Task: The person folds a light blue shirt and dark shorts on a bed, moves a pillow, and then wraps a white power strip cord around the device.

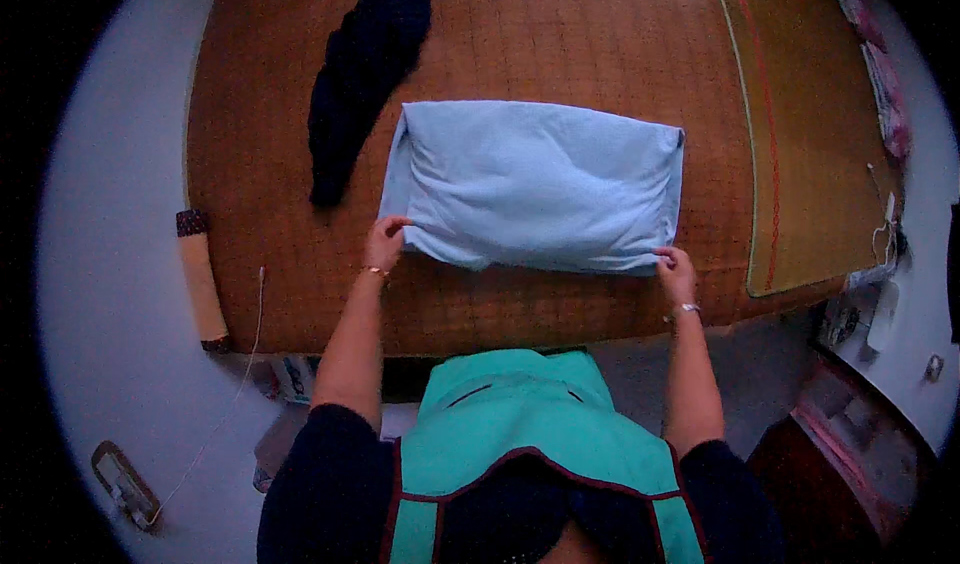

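A light blue cloth (540, 179), wrapped or folded into a plump rectangle like a pillow in its case, lies flat on the brown woven mat (600, 24). My left hand (387, 244) pinches its near left corner between thumb and fingers. At the near right corner, my right hand (677, 274) pinches the edge in the same way. Creases run along the near edge between both hands. Whether there is a pillow inside is hidden.
A dark garment (365, 79) lies at the far left of the mat. To the right is a yellowish mat (815, 164) with a green edge. A beige roll (202, 282) sits at the left edge. A white cord (240, 389) runs down to a power strip (127, 486).
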`<act>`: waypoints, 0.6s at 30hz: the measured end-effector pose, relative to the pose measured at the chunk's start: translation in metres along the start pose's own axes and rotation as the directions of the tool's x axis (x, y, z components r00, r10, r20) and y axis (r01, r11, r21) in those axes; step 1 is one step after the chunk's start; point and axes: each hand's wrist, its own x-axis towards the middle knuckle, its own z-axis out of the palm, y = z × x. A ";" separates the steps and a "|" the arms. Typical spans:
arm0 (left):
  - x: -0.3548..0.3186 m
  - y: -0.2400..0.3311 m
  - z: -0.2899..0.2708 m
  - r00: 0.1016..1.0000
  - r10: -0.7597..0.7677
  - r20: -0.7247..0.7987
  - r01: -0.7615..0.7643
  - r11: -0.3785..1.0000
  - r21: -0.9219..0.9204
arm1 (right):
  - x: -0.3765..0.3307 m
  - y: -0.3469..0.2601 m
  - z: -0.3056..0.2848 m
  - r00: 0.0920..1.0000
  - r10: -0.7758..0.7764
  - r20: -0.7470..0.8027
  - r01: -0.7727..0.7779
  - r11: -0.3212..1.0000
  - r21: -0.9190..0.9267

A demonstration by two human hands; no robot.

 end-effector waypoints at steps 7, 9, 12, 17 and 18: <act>-0.007 0.014 -0.003 0.885 0.404 -0.232 -0.229 0.810 0.539 | 0.012 -0.050 0.023 0.960 -0.256 -0.114 0.194 0.899 -0.393; -0.011 0.014 -0.005 0.879 0.339 -0.337 -0.124 0.842 0.524 | 0.027 -0.105 0.044 0.938 -0.331 -0.105 0.300 0.924 -0.236; -0.008 0.004 0.005 0.863 0.231 -0.449 -0.044 0.921 0.388 | 0.061 -0.199 0.118 0.901 -0.434 0.004 0.434 0.899 -0.057; -0.013 0.005 0.017 0.954 0.032 -0.298 0.034 0.976 0.214 | 0.113 -0.306 0.259 0.809 -0.580 0.093 0.585 0.784 -0.206; -0.016 0.003 0.015 0.973 0.015 -0.232 0.038 0.974 0.223 | 0.115 -0.319 0.280 0.830 -0.550 0.093 0.556 0.799 -0.228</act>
